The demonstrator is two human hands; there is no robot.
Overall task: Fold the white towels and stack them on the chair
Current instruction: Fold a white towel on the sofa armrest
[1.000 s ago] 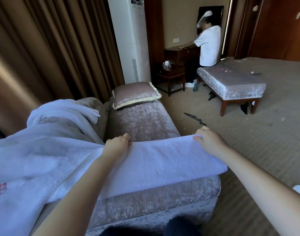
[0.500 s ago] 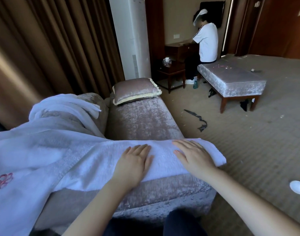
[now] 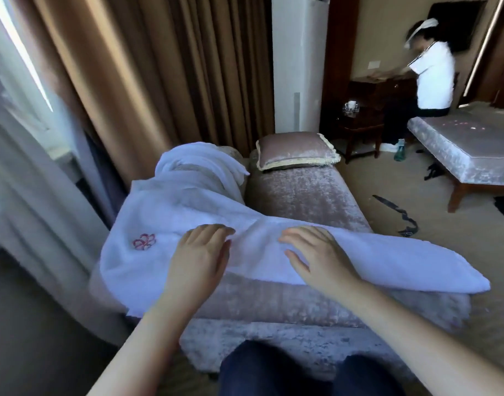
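Note:
A long white towel (image 3: 388,261) lies folded across the near end of the mauve velvet chair (image 3: 302,195), its right end overhanging the seat edge. My left hand (image 3: 199,258) and my right hand (image 3: 316,258) lie side by side on its left half, palms down, fingers loosely spread. More white towelling (image 3: 188,192) is heaped over the chair's left arm, with a red flower emblem (image 3: 143,241) showing near my left hand.
A fringed cushion (image 3: 296,150) sits at the chair's far end. Brown curtains (image 3: 148,67) hang left. A person in white stands at a dark desk (image 3: 382,87) beyond a velvet bench (image 3: 468,152). A dark strip (image 3: 399,212) lies on the carpet.
Both hands went from pinching the towel's far edge to lying flat on it, then slid left along it. The view has swung left.

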